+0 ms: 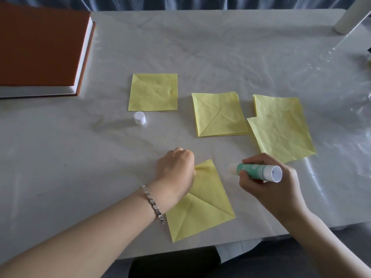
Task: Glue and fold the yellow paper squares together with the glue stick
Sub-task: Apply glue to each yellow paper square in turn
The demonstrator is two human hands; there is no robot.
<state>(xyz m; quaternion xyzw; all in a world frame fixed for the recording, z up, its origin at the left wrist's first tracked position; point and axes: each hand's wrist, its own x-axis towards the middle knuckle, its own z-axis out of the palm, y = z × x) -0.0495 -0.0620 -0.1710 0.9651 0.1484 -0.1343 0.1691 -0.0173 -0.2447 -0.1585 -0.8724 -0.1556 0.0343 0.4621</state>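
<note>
A creased yellow paper square (202, 205) lies near the table's front edge. My left hand (176, 171) rests on its far left corner, fingers curled down on the paper. My right hand (269, 185) grips a green and white glue stick (259, 171), uncapped, its tip pointing left just off the square's right edge. Farther back lie a single yellow square (153, 92), a small stack of squares (218, 114) and two overlapping squares (281, 127). The white cap (140, 118) stands near the single square.
An orange-covered book (40, 49) lies at the back left. A white cylinder (351, 17) leans in at the back right. The table wears a wrinkled clear plastic cover (331, 67). The front edge runs just below the near square.
</note>
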